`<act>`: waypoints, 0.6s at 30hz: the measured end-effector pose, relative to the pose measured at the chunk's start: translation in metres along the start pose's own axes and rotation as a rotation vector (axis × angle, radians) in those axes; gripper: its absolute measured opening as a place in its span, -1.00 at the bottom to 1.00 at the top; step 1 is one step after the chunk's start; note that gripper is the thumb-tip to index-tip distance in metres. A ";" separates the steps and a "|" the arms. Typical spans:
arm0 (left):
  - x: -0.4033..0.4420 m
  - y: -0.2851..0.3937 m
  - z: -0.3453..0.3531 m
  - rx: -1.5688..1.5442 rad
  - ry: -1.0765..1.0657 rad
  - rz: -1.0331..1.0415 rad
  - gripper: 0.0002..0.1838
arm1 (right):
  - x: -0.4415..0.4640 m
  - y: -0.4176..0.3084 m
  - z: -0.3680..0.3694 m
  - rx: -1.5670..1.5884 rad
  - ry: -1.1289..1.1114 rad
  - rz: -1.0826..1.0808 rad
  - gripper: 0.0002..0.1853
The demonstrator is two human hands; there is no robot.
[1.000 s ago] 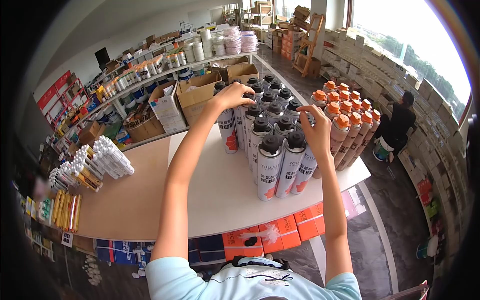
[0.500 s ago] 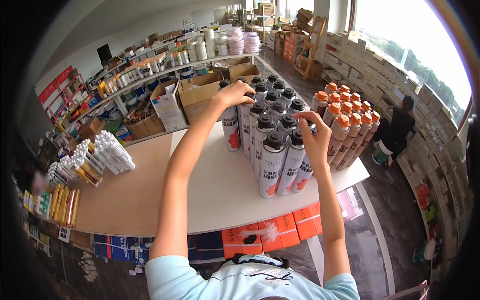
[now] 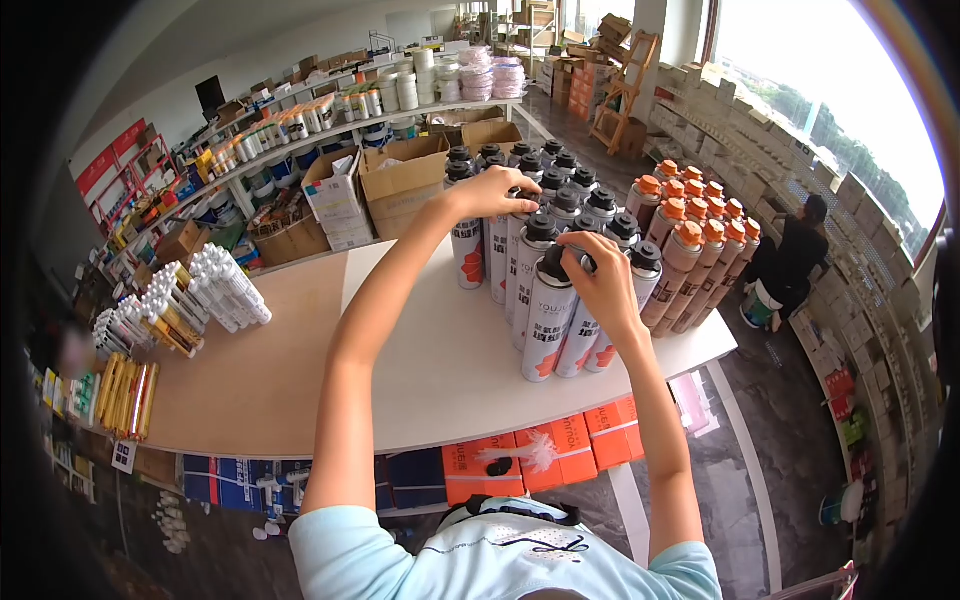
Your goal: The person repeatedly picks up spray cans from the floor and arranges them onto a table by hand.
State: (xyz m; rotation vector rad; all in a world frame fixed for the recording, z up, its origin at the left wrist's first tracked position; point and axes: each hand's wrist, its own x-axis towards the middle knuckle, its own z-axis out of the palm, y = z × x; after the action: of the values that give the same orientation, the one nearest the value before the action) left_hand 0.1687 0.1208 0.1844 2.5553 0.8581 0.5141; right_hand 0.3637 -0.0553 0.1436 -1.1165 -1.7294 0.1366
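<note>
Black-capped white cans (image 3: 547, 320) stand upright in a tight group on the pale table (image 3: 430, 390). My left hand (image 3: 497, 192) reaches over the left middle of the group, its curved fingers on a black cap. Over the front cans is my right hand (image 3: 598, 268), its fingers bent down around the black caps there and hiding part of them. Just right of the group stand brown cans with orange caps (image 3: 689, 233), untouched by either hand.
White and yellow tubes (image 3: 228, 288) lie piled at the table's left. Open cardboard boxes (image 3: 403, 180) stand behind the table, near a loaded shelf. Orange boxes (image 3: 483, 467) are below the front edge. A person in dark clothes (image 3: 797, 245) crouches at the right.
My right hand has moved left and down, from the group's right side onto the front caps. My left hand has shifted slightly right to another cap.
</note>
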 end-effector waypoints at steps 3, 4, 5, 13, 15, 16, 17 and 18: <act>0.000 -0.004 0.006 0.104 0.064 0.087 -0.51 | -0.003 -0.003 0.002 -0.054 -0.004 -0.021 -0.82; -0.002 0.000 0.006 0.128 0.064 0.050 -0.51 | -0.003 -0.004 0.002 -0.072 -0.013 -0.018 -0.82; -0.003 0.001 0.007 0.222 0.101 0.070 -0.51 | -0.003 -0.004 0.002 -0.064 -0.011 -0.025 -0.81; 0.004 -0.013 -0.002 0.312 0.005 0.119 -0.52 | -0.005 0.001 0.001 -0.093 -0.039 -0.099 -0.80; 0.005 -0.014 -0.004 0.308 -0.012 0.124 -0.53 | -0.007 0.000 0.001 -0.108 -0.040 -0.069 -0.80; 0.004 -0.012 -0.005 0.305 -0.023 0.110 -0.52 | -0.008 -0.001 0.002 -0.120 -0.044 -0.043 -0.80; 0.003 -0.012 -0.004 0.305 -0.025 0.111 -0.52 | -0.007 -0.002 0.000 -0.116 -0.060 -0.048 -0.78; 0.002 -0.012 -0.002 0.291 0.013 0.112 -0.55 | -0.006 -0.004 -0.001 -0.115 -0.060 -0.046 -0.78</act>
State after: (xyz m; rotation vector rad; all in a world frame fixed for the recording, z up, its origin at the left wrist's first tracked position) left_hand 0.1633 0.1311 0.1807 2.8808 0.8511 0.4694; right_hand 0.3626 -0.0623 0.1416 -1.1656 -1.8342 0.0424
